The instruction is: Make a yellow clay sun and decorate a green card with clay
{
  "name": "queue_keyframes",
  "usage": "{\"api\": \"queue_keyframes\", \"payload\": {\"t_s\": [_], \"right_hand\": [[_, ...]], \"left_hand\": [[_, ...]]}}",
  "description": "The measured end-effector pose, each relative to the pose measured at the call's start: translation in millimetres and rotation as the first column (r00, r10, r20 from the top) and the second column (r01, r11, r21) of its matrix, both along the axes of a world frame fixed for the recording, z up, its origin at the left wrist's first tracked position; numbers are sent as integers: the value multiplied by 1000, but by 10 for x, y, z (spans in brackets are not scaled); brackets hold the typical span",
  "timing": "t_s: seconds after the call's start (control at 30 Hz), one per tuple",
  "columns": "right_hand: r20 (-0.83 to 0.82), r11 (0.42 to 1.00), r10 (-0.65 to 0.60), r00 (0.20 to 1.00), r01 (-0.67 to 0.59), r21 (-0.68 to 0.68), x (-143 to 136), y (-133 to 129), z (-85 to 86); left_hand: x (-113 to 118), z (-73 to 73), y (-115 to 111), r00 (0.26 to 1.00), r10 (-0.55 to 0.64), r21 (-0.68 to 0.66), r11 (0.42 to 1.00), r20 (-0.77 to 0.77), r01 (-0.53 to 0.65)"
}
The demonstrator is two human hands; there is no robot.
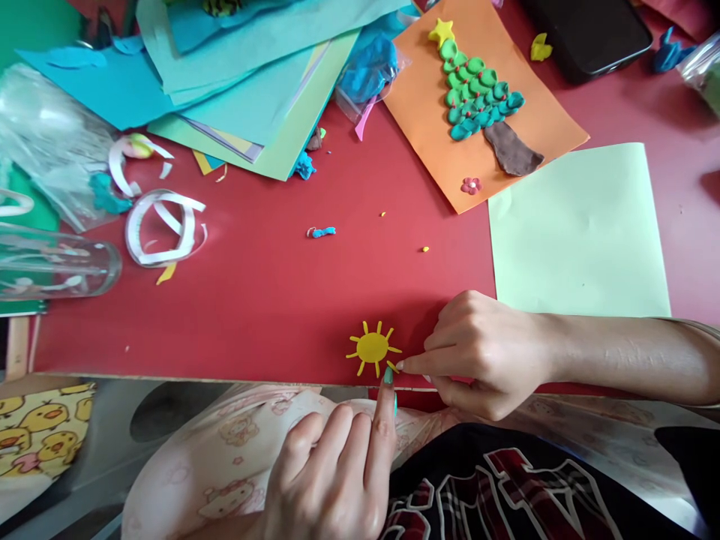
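Toward the table's (253, 300) far edge, a glossy black phone (596, 34) lies beyond smooth, matt orange paper (416, 105).

The left hand (334, 469) and the right hand (487, 356) each put a finger on a small ray at the low right side of a yellow sun (373, 348) — it lies flat on the red surface (270, 300). A pale green paper (579, 240) lies near the right hand. It is by an orange card (416, 97) with a tree (478, 90) on it — the tree has a yellow star (441, 32) on top.
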State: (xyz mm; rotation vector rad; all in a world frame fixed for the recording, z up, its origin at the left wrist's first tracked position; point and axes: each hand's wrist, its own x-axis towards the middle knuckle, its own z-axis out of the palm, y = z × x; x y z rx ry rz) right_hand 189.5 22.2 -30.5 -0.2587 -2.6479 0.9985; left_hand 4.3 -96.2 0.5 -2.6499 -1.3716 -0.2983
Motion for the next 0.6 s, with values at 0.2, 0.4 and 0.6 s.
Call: {"api": "queue_keyframes", "payload": {"t_s": [0.2, 0.4, 0.6], "right_hand": [[23, 1000, 11, 1000, -11, 15, -4, 5, 6], [41, 999, 20, 999, -21, 28, -6, 4, 7], [13, 1000, -10, 1000, 10, 26, -10, 3, 4]], "left_hand": [[2, 34, 35, 1000, -10, -11, 1000, -6, 10], [14, 49, 48, 1000, -6, -21, 1000, -14, 6], [20, 28, 14, 1000, 7, 1, 1000, 1, -7]]}}
